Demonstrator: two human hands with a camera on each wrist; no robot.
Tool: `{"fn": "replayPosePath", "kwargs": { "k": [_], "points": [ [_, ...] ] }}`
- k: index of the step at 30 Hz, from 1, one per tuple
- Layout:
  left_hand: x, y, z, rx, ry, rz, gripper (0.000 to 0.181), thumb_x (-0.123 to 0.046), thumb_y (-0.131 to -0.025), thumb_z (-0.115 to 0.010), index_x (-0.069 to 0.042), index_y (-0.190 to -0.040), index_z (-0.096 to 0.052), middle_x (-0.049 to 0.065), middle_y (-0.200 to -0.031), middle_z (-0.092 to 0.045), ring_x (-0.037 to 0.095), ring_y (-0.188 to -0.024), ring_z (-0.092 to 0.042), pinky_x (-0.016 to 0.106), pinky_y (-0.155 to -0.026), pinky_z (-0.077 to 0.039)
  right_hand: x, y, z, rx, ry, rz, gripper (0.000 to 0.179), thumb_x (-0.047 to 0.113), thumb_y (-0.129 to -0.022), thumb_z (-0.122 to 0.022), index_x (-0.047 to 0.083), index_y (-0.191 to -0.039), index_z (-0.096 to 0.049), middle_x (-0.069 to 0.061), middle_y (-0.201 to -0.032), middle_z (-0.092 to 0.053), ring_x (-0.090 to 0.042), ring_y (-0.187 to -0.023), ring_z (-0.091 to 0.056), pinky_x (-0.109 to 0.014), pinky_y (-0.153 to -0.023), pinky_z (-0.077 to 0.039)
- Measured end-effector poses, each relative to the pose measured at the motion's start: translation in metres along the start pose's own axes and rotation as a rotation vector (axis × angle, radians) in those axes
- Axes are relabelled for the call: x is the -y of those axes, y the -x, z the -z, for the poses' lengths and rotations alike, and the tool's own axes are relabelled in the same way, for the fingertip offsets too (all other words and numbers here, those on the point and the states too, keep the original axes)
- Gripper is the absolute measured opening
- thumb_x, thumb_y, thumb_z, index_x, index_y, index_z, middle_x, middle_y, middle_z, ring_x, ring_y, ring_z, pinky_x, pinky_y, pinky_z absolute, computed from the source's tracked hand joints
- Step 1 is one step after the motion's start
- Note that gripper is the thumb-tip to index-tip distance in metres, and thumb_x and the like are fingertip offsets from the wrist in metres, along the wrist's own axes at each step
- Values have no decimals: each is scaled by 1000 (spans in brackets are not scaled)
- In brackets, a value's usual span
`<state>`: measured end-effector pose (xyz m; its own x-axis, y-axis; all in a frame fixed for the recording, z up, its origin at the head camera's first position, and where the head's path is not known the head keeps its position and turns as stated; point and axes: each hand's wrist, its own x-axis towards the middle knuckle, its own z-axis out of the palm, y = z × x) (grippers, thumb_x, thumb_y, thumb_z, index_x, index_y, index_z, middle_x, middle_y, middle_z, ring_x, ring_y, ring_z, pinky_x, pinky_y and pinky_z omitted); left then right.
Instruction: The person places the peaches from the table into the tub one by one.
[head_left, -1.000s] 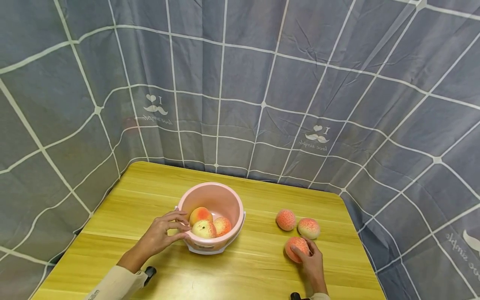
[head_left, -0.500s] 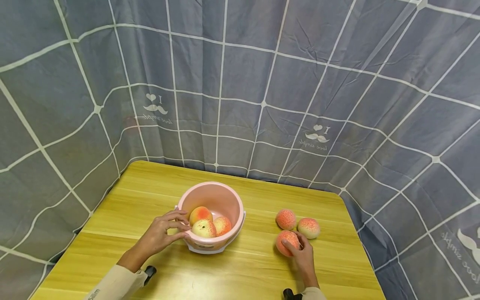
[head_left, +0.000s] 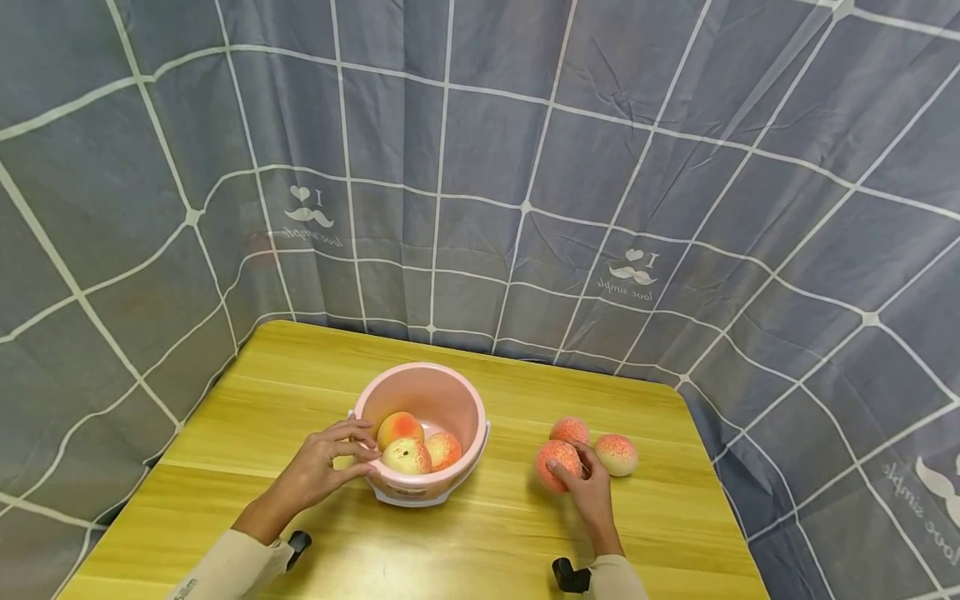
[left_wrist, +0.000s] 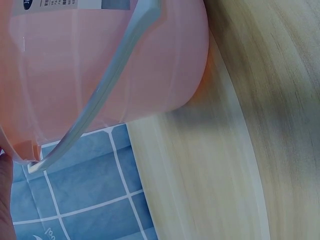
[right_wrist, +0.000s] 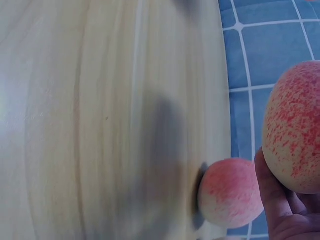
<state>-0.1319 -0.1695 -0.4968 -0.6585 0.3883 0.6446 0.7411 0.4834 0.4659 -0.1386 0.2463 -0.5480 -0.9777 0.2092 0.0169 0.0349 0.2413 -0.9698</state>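
Note:
A pink bucket (head_left: 431,392) stands on the table in the head view, with several peaches (head_left: 407,457) inside. My left hand (head_left: 318,467) grips its left rim between thumb and fingers. The bucket's pale handle (left_wrist: 107,82) hangs down its side in the left wrist view. To the right, my right hand (head_left: 592,492) holds a red-speckled peach (head_left: 557,467) between thumb and fingers, raised off the table in the right wrist view. Just behind it lies a red peach (head_left: 570,430), partly hidden. A paler peach (head_left: 617,455) rests right of the held one.
The wood-patterned table (head_left: 480,550) has rounded far corners. A grey-blue curtain (head_left: 480,225) with white grid lines surrounds its back and sides. Black straps or mounts (head_left: 572,575) sit at the wrists.
My right hand has lifted the peach and carried it left and slightly away from me, partly covering the red peach behind. The left hand and bucket have stayed in place.

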Motion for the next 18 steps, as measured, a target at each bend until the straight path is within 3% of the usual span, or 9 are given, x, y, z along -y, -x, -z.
{"fn": "replayPosePath", "kwargs": {
  "k": [9,18],
  "points": [
    [0,-2,0,-28,8,-23,31,3,-58,-86,-13,-83,-77,-1,-95,-68,41,-101,-62,12,-112,-28,11,-1,-9,25,-51,85,50,9,-83,-76,-3,-127,-56,-20,-123,-58,-6,-96,-60,-18,-76,-56],
    [0,-1,-1,-9,14,-2,29,0,-58,-86,-13,-82,-77,0,-95,-68,42,-102,-61,9,-112,-25,23,-3,-15,62,-19,88,54,13,-84,-76,1,-132,-54,-17,-131,-55,-10,-107,-56,-20,-85,-53]
  ]
}}
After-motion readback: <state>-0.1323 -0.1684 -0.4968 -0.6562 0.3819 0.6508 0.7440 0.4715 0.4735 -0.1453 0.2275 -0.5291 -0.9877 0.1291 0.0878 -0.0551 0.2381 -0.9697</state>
